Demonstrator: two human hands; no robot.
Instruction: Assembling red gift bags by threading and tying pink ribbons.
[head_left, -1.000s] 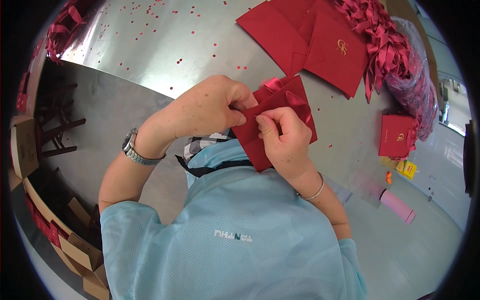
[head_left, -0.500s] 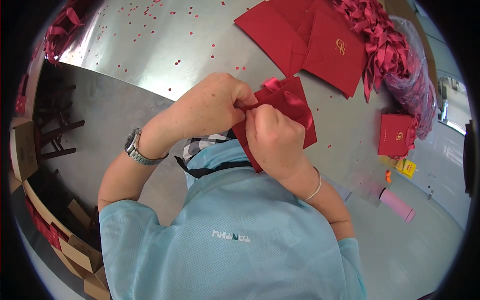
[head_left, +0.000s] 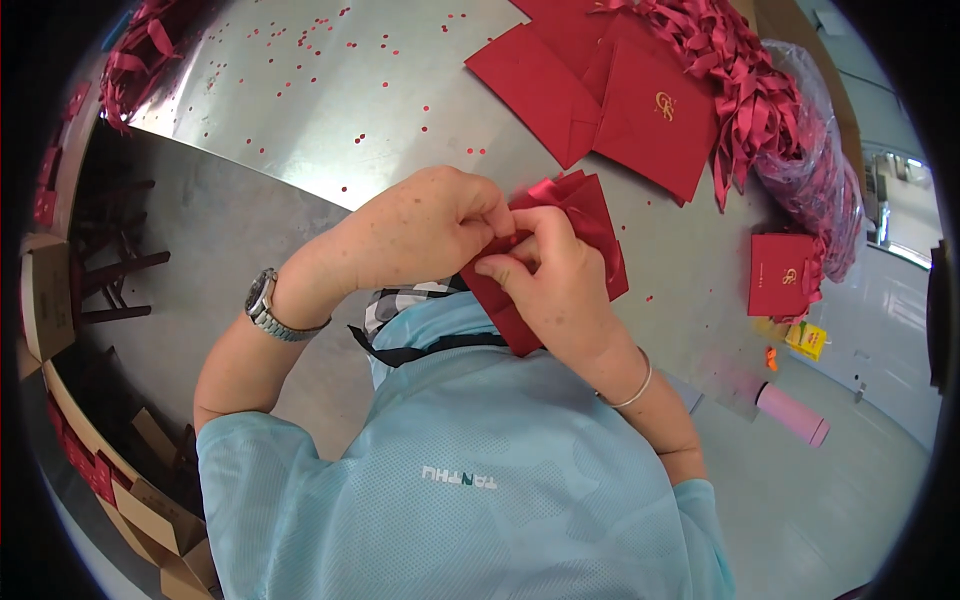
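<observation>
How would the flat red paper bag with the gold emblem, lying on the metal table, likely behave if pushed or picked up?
The flat red bag lies folded flat, so it is probably light and would likely slide on the smooth metal table rather than tip or roll. Its crisp straight edges suggest fairly stiff card, though it may bend if lifted by one corner.

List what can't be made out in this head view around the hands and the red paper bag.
- Red paper bag: its middle and lower part are covered by both hands.
- Left hand: fingertips are tucked against the bag, so the grip is unclear.
- Right hand: what it pinches is too small to tell.
- Ribbon pile: cut off by the upper rim.
</observation>
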